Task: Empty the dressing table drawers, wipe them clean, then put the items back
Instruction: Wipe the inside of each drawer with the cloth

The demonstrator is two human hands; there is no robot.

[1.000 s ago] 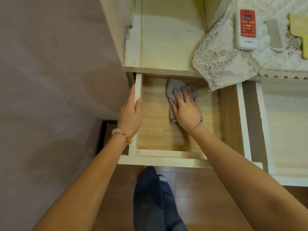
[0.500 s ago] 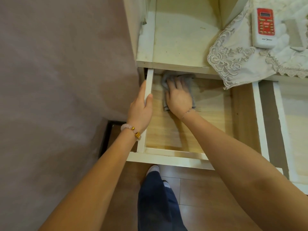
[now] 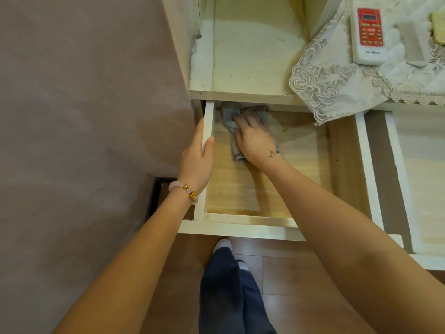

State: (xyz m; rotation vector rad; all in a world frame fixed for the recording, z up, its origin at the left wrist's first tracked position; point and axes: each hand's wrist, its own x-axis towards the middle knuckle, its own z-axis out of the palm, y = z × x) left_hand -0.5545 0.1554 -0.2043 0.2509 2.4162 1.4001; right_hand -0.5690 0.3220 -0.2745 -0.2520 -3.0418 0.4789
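Drawer [image 3: 240, 222], left of two, pulled out, emptied; right hand [image 3: 255, 138] flat, fingers spread, pressing grey cloth [image 3: 231, 116] into its back left corner; left hand [image 3: 197, 157] clasps its left wall; second drawer [image 3: 399, 179] open, bare; refilling both remains, judging so.

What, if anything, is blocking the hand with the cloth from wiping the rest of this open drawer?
Nothing visible. The right hand presses the grey cloth at the drawer's back left corner; the remaining wooden floor shows bare.
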